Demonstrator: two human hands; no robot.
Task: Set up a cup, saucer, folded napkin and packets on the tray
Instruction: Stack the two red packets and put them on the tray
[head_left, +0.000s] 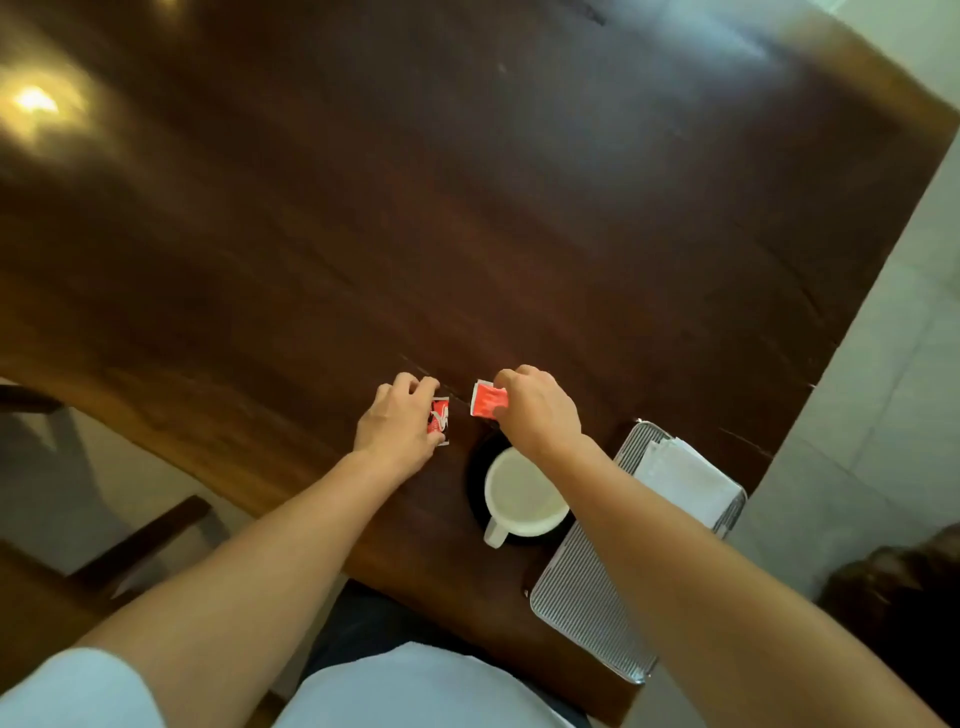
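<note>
My left hand (397, 428) grips a red and white packet (439, 422) against the dark wooden table. My right hand (535, 408) pinches a second red packet (487, 399), lifted just beyond the cup. A white cup (524, 493) sits on a dark saucer (475, 483) on the table, left of the tray, its handle pointing toward me. The ribbed grey tray (582, 592) lies at the table's right edge with a folded white napkin (685, 480) on its far end. My right forearm crosses over the tray and hides part of it.
The wooden table (467, 208) stretches far ahead and to the left. Its right edge runs close beside the tray, with pale floor (883, 389) beyond. A wooden chair (130, 551) stands at the lower left.
</note>
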